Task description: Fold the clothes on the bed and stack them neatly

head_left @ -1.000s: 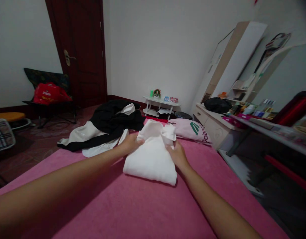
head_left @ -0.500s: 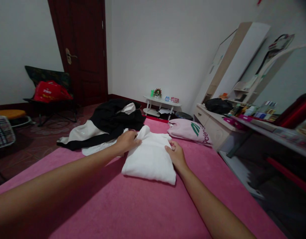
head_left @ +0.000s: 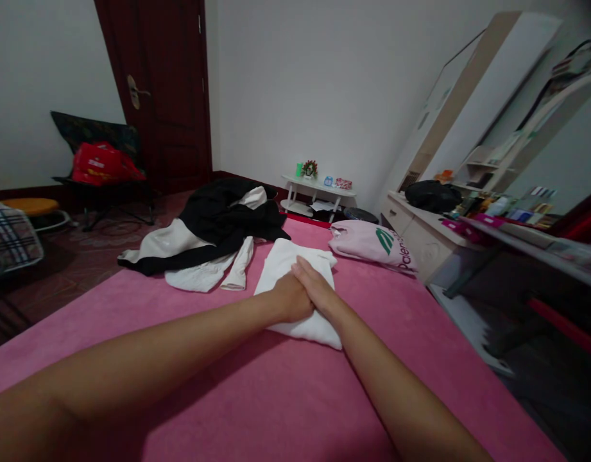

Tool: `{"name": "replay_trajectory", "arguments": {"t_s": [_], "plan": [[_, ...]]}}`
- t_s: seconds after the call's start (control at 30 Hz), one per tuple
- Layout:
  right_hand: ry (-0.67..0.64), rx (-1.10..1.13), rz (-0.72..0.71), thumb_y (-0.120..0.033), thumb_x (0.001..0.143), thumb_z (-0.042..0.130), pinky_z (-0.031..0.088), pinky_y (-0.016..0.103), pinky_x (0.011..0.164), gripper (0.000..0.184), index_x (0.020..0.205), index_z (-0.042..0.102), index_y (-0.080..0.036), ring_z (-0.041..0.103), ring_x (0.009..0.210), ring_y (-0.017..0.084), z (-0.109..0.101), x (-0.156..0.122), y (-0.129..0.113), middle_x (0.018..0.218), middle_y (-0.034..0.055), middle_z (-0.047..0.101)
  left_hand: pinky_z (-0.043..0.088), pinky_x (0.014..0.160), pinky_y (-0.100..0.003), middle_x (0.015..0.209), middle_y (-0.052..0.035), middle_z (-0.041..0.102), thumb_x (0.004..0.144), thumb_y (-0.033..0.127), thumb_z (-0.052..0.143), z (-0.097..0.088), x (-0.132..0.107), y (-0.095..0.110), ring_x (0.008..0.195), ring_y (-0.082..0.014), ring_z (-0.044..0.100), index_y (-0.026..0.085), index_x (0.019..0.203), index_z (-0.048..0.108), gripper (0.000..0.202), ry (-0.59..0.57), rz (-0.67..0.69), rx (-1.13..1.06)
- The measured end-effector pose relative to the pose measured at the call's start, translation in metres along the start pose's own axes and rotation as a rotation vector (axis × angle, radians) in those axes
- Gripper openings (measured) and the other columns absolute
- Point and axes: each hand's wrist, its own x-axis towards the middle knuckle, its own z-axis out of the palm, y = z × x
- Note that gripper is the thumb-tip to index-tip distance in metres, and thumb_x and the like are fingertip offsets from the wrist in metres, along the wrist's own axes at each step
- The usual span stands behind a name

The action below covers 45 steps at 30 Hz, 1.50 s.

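Note:
A folded white garment (head_left: 299, 251) lies on the pink bed cover (head_left: 256, 398). My left hand (head_left: 293, 298) is curled over the middle of the garment, its knuckles up and its fingertips mostly hidden. It appears closed on the cloth. My right hand (head_left: 319, 287) comes in from the right, with its fingers stretched out and laid against the left hand, above the garment. Left of the garment is a loose pile of black clothing (head_left: 213, 208) with white pieces, one white sleeve (head_left: 238, 266) reaching toward it.
A pink bag (head_left: 367, 244) with green and dark print rests at the bed's far right. Beyond the bed stands a small white table (head_left: 319, 185). To the right is a cluttered dresser (head_left: 415, 224); on the left, a folding chair (head_left: 95, 131) bears a red bag (head_left: 105, 163).
My left hand has moved right from the garment's left edge to its middle, and that side is folded inward. My right hand has shifted left from the right edge to meet it.

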Motion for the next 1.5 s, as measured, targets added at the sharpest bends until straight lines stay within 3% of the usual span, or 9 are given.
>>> {"name": "replay_trajectory", "arguments": {"t_s": [0.1, 0.23, 0.4, 0.57, 0.8, 1.0, 1.27, 1.5], "plan": [[-0.120, -0.123, 0.023, -0.048, 0.097, 0.025, 0.012, 0.039, 0.116, 0.054, 0.138, 0.045, -0.021, 0.026, 0.141, 0.019, 0.014, 0.005, 0.026, 0.149, 0.0036, 0.036, 0.029, 0.110, -0.043, 0.139, -0.0184, 0.048, 0.083, 0.019, 0.046, 0.016, -0.001, -0.003, 0.127, -0.0319, 0.044, 0.005, 0.135, 0.047, 0.054, 0.021, 0.045, 0.052], [-0.138, -0.226, -0.004, -0.046, 0.099, 0.016, 0.004, 0.043, 0.116, 0.055, 0.140, 0.043, -0.021, 0.021, 0.142, 0.020, 0.011, 0.014, 0.042, 0.151, 0.0018, 0.034, 0.031, 0.109, -0.040, 0.136, -0.0158, 0.051, 0.089, 0.027, 0.038, 0.018, 0.005, -0.014, 0.125, -0.0271, 0.047, 0.008, 0.136, 0.046, 0.051, 0.054, 0.048, 0.087], [-0.137, -0.298, 0.022, -0.046, 0.099, 0.015, 0.004, 0.048, 0.115, 0.055, 0.140, 0.042, -0.024, 0.018, 0.143, 0.023, 0.001, 0.022, 0.042, 0.150, -0.0001, 0.036, 0.035, 0.105, -0.037, 0.132, -0.0129, 0.056, 0.091, 0.034, 0.036, 0.018, 0.017, -0.032, 0.122, -0.0253, 0.051, 0.012, 0.133, 0.051, 0.051, 0.015, -0.019, 0.088], [-0.113, -0.465, 0.055, -0.048, 0.099, 0.013, 0.004, 0.051, 0.115, 0.053, 0.142, 0.039, -0.030, 0.015, 0.143, 0.024, -0.001, 0.032, 0.052, 0.151, -0.0039, 0.035, 0.027, 0.111, -0.040, 0.141, -0.0057, 0.049, 0.094, 0.034, 0.031, 0.021, 0.022, -0.052, 0.131, -0.0230, 0.041, 0.022, 0.132, 0.053, 0.045, 0.043, -0.085, 0.094], [-0.059, -0.569, 0.223, -0.055, 0.095, 0.025, 0.010, 0.055, 0.112, 0.051, 0.142, 0.037, -0.039, 0.011, 0.144, 0.028, -0.014, 0.037, 0.064, 0.157, 0.0000, 0.020, 0.022, 0.113, -0.039, 0.143, -0.0064, 0.046, 0.095, 0.039, 0.029, 0.019, 0.026, -0.076, 0.135, -0.0223, 0.036, 0.023, 0.128, 0.056, 0.046, 0.077, -0.210, 0.205], [-0.016, -0.584, 0.253, -0.052, 0.096, 0.023, 0.016, 0.048, 0.112, 0.053, 0.144, 0.035, -0.033, 0.022, 0.141, 0.024, -0.019, 0.035, 0.070, 0.155, 0.0059, 0.023, 0.024, 0.111, -0.042, 0.150, -0.0069, 0.036, 0.095, 0.046, 0.029, 0.019, 0.028, -0.098, 0.139, -0.0233, 0.029, 0.024, 0.138, 0.045, 0.051, 0.064, -0.314, 0.175], [-0.066, -0.591, 0.301, -0.055, 0.095, 0.017, 0.014, 0.049, 0.113, 0.062, 0.149, 0.023, -0.026, 0.015, 0.143, 0.024, -0.024, 0.025, 0.069, 0.157, 0.0077, 0.015, 0.024, 0.110, -0.043, 0.148, -0.0119, 0.037, 0.095, 0.054, 0.023, 0.020, 0.021, -0.122, 0.137, -0.0278, 0.033, 0.022, 0.143, 0.036, 0.059, 0.094, -0.451, 0.168], [-0.113, -0.599, 0.277, -0.053, 0.095, 0.019, 0.011, 0.051, 0.114, 0.066, 0.151, 0.014, -0.018, 0.009, 0.145, 0.023, -0.031, 0.002, 0.070, 0.158, 0.0097, 0.010, 0.027, 0.108, -0.042, 0.145, -0.0118, 0.042, 0.095, 0.053, 0.024, 0.019, 0.018, -0.125, 0.133, -0.0283, 0.038, 0.024, 0.143, 0.036, 0.058, 0.110, -0.448, 0.183]]}}
